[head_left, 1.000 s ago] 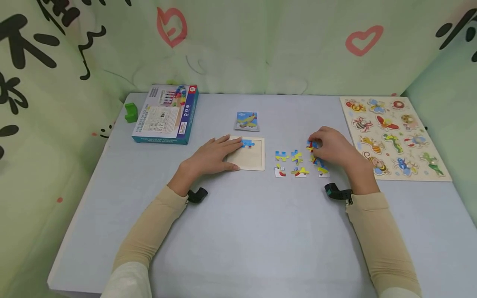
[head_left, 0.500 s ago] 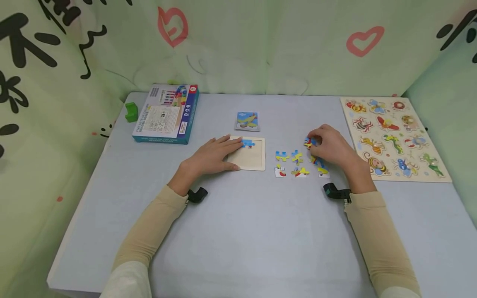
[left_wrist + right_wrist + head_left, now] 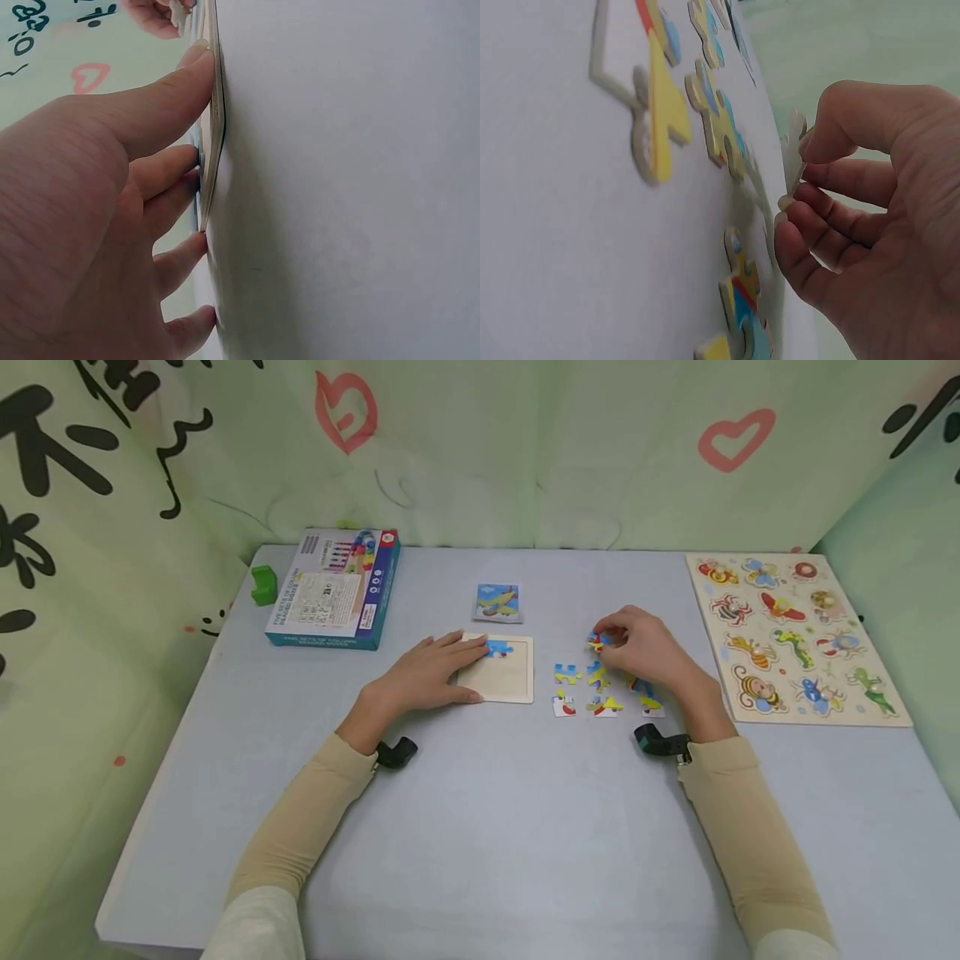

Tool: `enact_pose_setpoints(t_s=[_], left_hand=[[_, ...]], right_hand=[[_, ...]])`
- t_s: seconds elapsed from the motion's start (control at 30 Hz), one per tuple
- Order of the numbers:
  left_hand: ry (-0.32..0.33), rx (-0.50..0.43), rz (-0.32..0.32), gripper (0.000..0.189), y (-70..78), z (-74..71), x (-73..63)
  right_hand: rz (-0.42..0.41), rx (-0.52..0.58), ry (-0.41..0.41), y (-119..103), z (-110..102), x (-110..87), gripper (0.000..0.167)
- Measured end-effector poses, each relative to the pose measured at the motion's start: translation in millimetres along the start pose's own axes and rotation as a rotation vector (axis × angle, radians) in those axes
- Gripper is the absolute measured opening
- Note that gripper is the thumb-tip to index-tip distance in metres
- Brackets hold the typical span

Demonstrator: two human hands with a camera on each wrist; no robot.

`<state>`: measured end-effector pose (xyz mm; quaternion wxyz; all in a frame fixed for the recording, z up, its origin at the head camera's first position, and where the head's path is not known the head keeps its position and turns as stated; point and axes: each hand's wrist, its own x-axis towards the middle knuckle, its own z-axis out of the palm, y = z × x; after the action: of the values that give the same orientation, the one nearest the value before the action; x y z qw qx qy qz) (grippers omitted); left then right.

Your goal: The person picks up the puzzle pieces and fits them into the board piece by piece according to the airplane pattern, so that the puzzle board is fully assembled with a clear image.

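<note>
pinching a puzzle piece (image 3: 597, 642), the right hand (image 3: 641, 645) hung over the desk (image 3: 480, 827)

the right hand held the piece between its thumb and fingertips, lifted clear of the surface, just beyond a cluster of loose pieces (image 3: 603, 706). these lay in two rough rows to the right of the wooden tray (image 3: 506, 683), partly hidden under that hand. the left hand (image 3: 429, 675) gripped nothing: its fingers stretched out across the left side of the tray, with the thumb at the near edge. a mostly blue section (image 3: 498, 649) sat inside the tray along its far side, touching or just beside the left fingertips; which of the two could not be told.

behind the tray lay a small picture card (image 3: 498, 602) with a yellow plane. a printed box (image 3: 333, 581) lay at the far left, a green block (image 3: 264, 586) just beside it, and a large insect board (image 3: 812, 631) at the right.
</note>
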<state>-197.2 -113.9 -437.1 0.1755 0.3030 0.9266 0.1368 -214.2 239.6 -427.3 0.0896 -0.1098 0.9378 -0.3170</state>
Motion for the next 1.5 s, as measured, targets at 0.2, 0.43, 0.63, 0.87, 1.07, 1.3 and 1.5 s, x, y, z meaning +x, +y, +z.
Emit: enact_pose_setpoints(t_s=[0.2,0.43,0.63,0.87,1.07,1.3,1.5], left_hand=[[0.003,-0.001,0.003,0.082,-0.8,0.5,-0.3],[-0.005,0.006,0.001,0.082,0.5,-1.2,-0.1],[0.000,0.005,0.005,0.082,2.1,-0.4,2.6],[0.004,0.005,0.013,0.081,3.0,0.5,6.1],[0.002,0.005,0.018,0.081,3.7,-2.2,5.7],[-0.006,0.013,0.005,0.082,2.8,-3.2,2.9],[-0.005,0.012,-0.006,0.082,1.6,-3.0,1.0]], right_hand=[[-0.034,0.013,-0.029,-18.5,11.3,8.9,0.035],[-0.109,-0.008,-0.068,-40.4,27.7,18.0,0.033],[-0.166,-0.062,-0.096,-54.0,40.2,24.7,0.035],[-0.205,-0.113,-0.114,-64.6,50.7,29.4,0.033],[-0.220,-0.138,-0.112,-71.0,55.2,33.2,0.033],[-0.249,-0.200,-0.127,-78.4,60.3,36.8,0.032],[-0.259,-0.220,-0.116,-82.8,64.6,37.3,0.031]])
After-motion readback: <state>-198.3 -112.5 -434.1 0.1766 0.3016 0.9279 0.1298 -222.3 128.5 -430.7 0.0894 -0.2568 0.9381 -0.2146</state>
